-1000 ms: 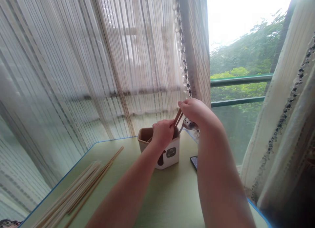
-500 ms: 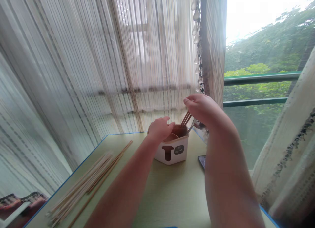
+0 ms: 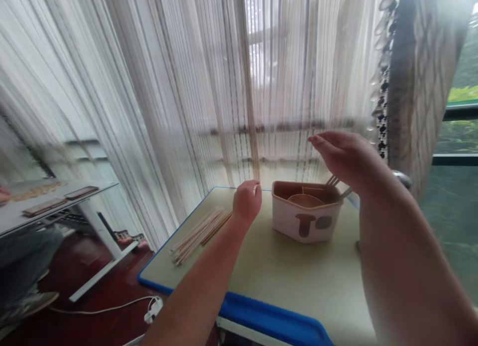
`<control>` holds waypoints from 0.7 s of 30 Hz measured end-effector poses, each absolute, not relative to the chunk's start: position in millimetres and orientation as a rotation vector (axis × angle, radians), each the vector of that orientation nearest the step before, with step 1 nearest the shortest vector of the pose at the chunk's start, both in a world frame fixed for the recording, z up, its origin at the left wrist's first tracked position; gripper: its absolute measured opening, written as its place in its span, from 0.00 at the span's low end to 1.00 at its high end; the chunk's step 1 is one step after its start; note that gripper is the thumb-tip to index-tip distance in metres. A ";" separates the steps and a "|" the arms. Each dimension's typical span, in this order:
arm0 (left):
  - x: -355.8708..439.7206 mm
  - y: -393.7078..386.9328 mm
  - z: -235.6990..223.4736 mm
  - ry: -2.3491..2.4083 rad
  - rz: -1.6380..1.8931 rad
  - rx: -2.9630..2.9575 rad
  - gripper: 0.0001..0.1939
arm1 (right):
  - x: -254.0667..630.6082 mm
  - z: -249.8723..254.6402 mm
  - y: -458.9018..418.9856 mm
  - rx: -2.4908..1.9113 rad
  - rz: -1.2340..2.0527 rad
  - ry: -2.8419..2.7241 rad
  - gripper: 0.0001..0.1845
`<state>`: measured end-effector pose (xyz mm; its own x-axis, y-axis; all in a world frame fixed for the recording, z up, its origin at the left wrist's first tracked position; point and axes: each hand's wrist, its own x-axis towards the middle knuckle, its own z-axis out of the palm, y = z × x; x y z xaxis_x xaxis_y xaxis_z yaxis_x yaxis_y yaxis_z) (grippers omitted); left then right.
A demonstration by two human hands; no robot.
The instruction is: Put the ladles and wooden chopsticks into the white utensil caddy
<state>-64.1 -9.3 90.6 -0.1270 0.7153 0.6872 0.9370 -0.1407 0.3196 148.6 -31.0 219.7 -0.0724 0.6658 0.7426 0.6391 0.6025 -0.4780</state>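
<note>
The utensil box (image 3: 282, 216) stands upright on the pale green table (image 3: 298, 271), between the person's two forearms. The right arm stretches forward along the box's right side, its wrist bent so that the right hand (image 3: 338, 149) arches above the rim, fingertips pointing left. Standing chopsticks (image 3: 332, 180) rise from the box's back right corner and pass behind this hand; whether its fingers grip them or have let go cannot be told. A metal utensil (image 3: 346, 192) leans out beside them, partly behind the right forearm.

The left arm reaches straight ahead; the left hand (image 3: 247, 204) is left of the box and apart from it, fingers curled loosely near the loose chopsticks (image 3: 197, 234). Whether it grasps anything cannot be told.
</note>
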 end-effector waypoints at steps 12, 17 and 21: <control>-156.7 -11.9 58.7 -2.660 -0.227 -1.860 0.17 | -0.1 78.9 -20.8 -0.583 0.649 -1.542 0.19; -154.5 -9.0 52.4 -2.663 -0.209 -1.873 0.11 | -11.6 10.7 3.5 -0.804 0.586 -1.769 0.18; -149.1 -7.5 53.8 -2.682 -0.277 -1.799 0.10 | -10.2 -1.0 17.0 -0.852 0.630 -1.844 0.19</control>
<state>-149.1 -7.5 53.8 -0.3803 0.9248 0.0119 0.9077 0.3708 0.1966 -10.2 17.0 -1.0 -0.2826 0.7823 0.5550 0.2794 0.6207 -0.7326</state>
